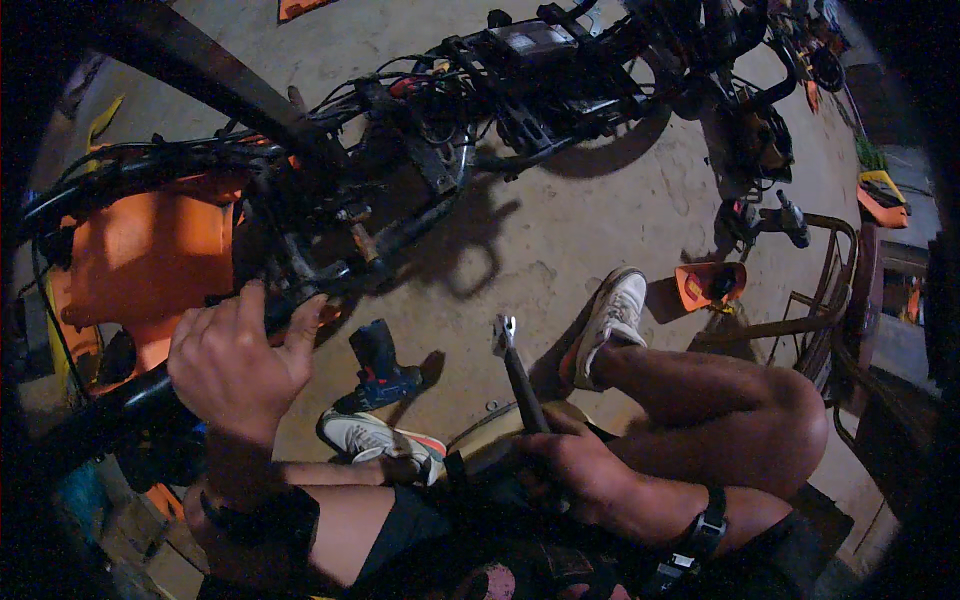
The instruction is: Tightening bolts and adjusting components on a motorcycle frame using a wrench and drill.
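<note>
My right hand (580, 460), above my lap, is closed round the dark handle of an adjustable wrench (520, 385). The wrench's silver jaw points up and away from me. My left hand (240, 360) is raised at the near end of a black tubular vehicle frame (420, 225), its thumb spread from the fingers. The fingertips are beside a dark joint of the frame; whether they touch it I cannot tell. Just beyond that hand is an orange body panel (155, 245). A dark cordless power tool (380, 365) stands on the floor between my hands.
Cables run along the frame, which crosses the far side. On the right floor are an orange piece (705, 285) with dark items in it and another power tool (790, 218). A rusty metal tube rack (830, 290) stands right of my leg. My shoes (620, 310) flank the floor.
</note>
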Motion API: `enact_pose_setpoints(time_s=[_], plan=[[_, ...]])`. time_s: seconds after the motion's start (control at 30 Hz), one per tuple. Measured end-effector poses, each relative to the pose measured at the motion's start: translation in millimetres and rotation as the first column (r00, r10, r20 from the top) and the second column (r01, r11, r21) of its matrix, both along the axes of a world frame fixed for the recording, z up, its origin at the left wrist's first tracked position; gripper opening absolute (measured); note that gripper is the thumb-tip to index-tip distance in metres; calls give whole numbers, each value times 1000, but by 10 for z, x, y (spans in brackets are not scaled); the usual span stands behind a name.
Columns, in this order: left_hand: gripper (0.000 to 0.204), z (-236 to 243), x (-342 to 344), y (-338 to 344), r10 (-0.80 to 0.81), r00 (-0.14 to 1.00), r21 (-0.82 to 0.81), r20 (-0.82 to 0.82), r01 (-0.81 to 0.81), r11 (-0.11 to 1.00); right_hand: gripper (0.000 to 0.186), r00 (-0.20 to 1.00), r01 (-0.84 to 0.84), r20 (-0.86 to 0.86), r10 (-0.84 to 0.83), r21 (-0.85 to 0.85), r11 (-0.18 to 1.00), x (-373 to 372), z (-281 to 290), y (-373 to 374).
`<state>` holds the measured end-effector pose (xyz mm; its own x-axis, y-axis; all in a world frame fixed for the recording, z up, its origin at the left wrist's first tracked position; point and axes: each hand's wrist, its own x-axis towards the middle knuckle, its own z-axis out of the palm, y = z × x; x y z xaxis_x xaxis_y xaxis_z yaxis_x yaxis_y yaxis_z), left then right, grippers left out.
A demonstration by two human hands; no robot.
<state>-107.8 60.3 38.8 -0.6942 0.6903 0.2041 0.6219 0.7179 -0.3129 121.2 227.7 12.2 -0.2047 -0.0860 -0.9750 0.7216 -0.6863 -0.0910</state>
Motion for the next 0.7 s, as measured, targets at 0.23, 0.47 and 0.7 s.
enact_pose_setpoints(time_s=[0.23,0.47,0.7], plan=[[45,-30,-4,23,-43,997,47,-65,46,998,23,999,44,-27,-43,59,997,-82,77,42],[45,5,-16,29,-20,1000,27,-13,20,999,21,998,43,43,-46,60,997,-44,10,26],[45,-2,-11,34,-13,1000,26,-24,14,1000,20,994,18,110,-23,45,999,-79,51,8]])
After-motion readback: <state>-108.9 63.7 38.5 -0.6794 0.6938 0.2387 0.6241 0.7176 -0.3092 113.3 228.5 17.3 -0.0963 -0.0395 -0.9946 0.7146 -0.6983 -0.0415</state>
